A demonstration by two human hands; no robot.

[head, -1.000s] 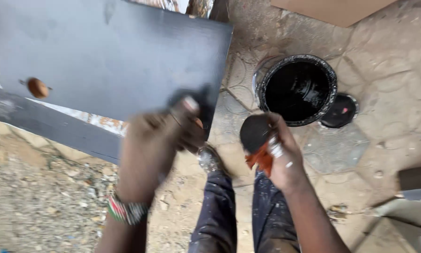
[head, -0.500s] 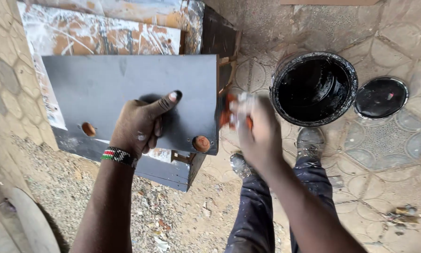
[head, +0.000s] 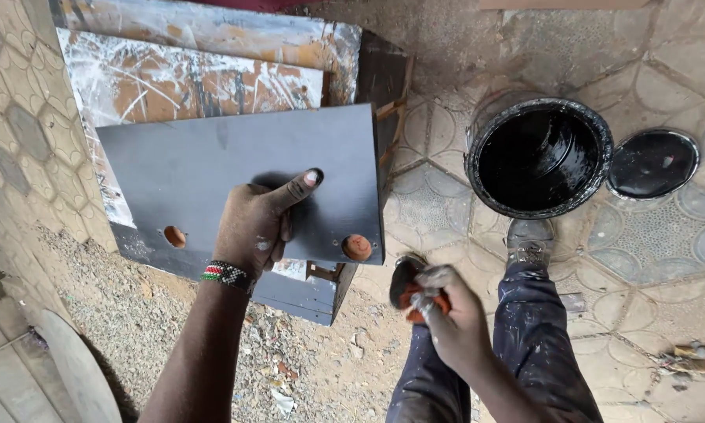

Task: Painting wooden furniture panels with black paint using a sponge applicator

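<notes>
Outdoor ground of patterned paving stones (head: 446, 207), giving way to gravel and grit at lower left, seen from above. Beyond the left hand, paint-streaked wooden boards (head: 203, 78) lying stacked, white and orange smears across them. Directly under the left hand, a large grey painted panel (head: 235, 168), flat and rectangular, with two round holes near its closer edge, one on each side of the wrist. Beneath that panel, a second grey panel (head: 289, 290) showing along the near edge. Up and to the right of the right hand, an open round bucket of glossy black paint (head: 540, 157); just right of the bucket, its round black lid (head: 654, 163) lying flat on the paving, close but apart. Below both hands, two legs in dark paint-spattered trousers (head: 532, 329), one shoe close to the bucket's near rim. Left hand (head: 254, 227) resting palm down on the grey panel, fingers partly curled, thumb stretched out toward the right; beaded bracelet (head: 225, 274) in red, white, black and green around the wrist. Right hand (head: 450, 313) closed in a fist around a small paint applicator (head: 407, 286) with an orange grip and a dark, paint-loaded head, held off the panel's near right corner, not touching it.
</notes>
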